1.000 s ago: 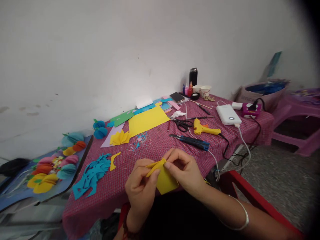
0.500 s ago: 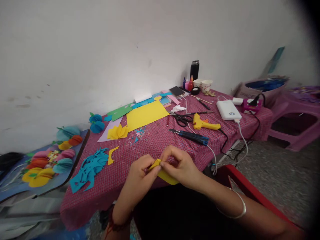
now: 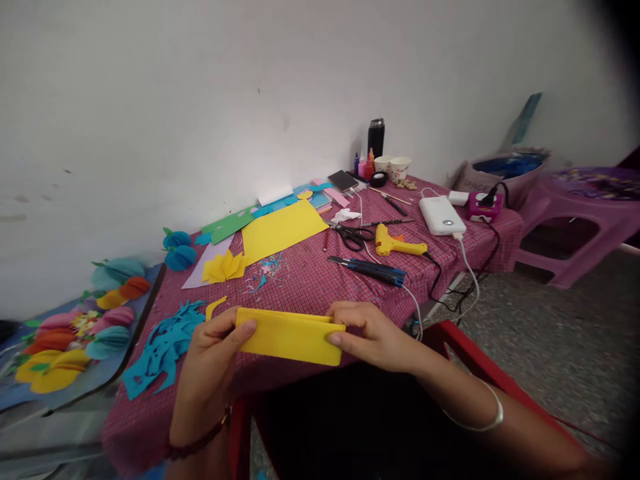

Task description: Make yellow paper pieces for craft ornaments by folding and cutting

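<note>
A folded strip of yellow paper is stretched level between my two hands above the table's front edge. My left hand pinches its left end, thumb on the near face. At the right end, my right hand grips it between thumb and fingers. Along the top edge the layers part slightly. Just beyond my left hand lie blue paper scraps and a curved yellow offcut. A utility knife rests behind my right hand.
On the checked tablecloth are a yellow sheet, a yellow paper flower, black scissors, a yellow glue gun and a white power bank. Colourful paper pumpkins stand at the left. A red chair is close by.
My hands have moved apart, the left one leftwards, and the yellow paper, bunched between my fingertips before, now shows as a long folded strip. The view has shifted slightly.
</note>
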### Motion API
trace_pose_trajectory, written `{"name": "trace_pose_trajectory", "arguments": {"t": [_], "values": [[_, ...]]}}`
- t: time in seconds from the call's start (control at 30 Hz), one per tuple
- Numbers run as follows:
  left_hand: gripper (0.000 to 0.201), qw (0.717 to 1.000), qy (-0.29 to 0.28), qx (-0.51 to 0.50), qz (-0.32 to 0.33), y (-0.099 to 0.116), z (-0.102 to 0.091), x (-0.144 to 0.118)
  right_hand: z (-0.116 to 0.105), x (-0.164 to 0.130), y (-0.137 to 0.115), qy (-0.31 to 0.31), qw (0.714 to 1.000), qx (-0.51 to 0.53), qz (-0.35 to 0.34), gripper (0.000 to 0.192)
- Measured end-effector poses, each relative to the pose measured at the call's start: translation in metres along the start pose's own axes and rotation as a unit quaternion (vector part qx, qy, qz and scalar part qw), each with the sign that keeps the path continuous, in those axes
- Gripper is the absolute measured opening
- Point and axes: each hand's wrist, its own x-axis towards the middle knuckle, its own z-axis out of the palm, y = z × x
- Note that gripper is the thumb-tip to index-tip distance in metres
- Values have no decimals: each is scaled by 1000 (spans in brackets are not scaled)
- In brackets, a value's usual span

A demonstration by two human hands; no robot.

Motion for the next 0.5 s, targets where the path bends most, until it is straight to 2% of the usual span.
{"name": "trace_pose_trajectory", "arguments": {"t": [0.1, 0.2, 0.23, 0.3, 0.37, 0.43, 0.5], "values": [[17, 999, 9, -39, -21, -2, 2, 5, 12, 2, 2, 52, 996, 30, 61, 27], [20, 996, 30, -67, -42, -4, 5, 8, 23, 4, 8, 112, 965, 189, 141, 19], [21, 996, 39, -74, -42, -6, 5, 9, 25, 5, 10, 129, 948, 246, 154, 25], [21, 995, 55, -79, -28, -8, 8, 10, 28, 7, 13, 157, 918, 325, 161, 39], [21, 995, 67, -77, -5, -12, 11, 10, 28, 11, 15, 173, 902, 359, 168, 38], [20, 995, 70, -75, 14, -16, 13, 10, 27, 13, 14, 189, 894, 368, 172, 34], [21, 995, 60, -71, 20, -21, 12, 9, 24, 15, 12, 206, 900, 351, 158, 32]]}}
